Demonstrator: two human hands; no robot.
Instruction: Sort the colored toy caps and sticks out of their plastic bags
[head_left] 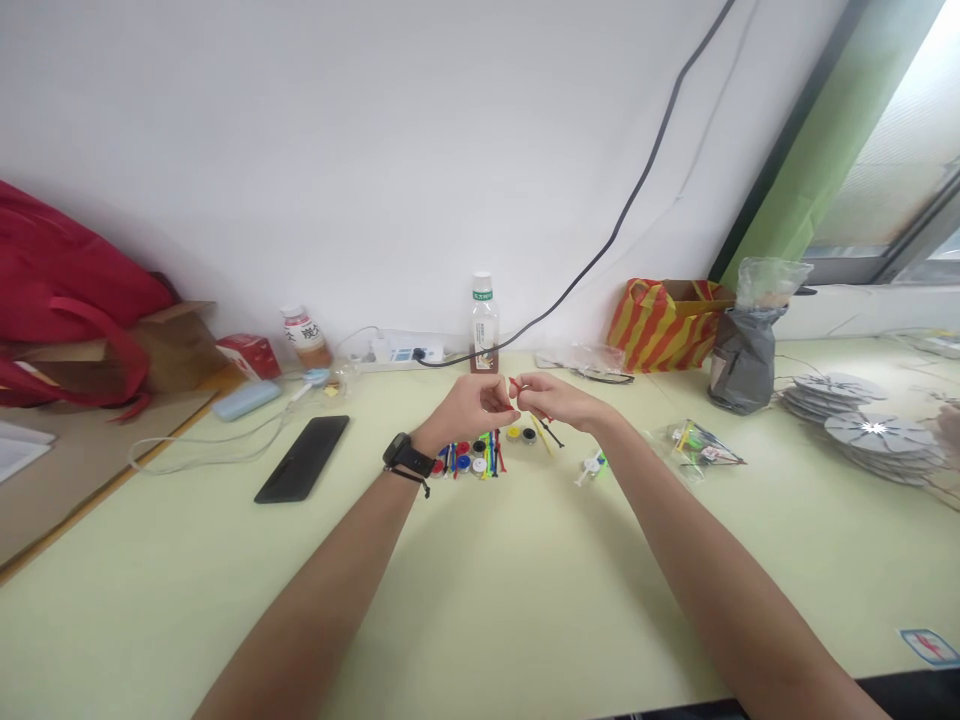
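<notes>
Red pieces (pixel 514 383) are pinched in the left hand (pixel 482 403) and right hand (pixel 553 398); light, stiff plastic is presumed, best gripped near the ends.

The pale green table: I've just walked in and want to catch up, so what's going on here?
A person's left hand and right hand are close together above the table, with red bits at the fingertips of both; I can't tell whether they're one piece. Coloured discs and thin sticks lie near the hands on the tabletop.
</notes>
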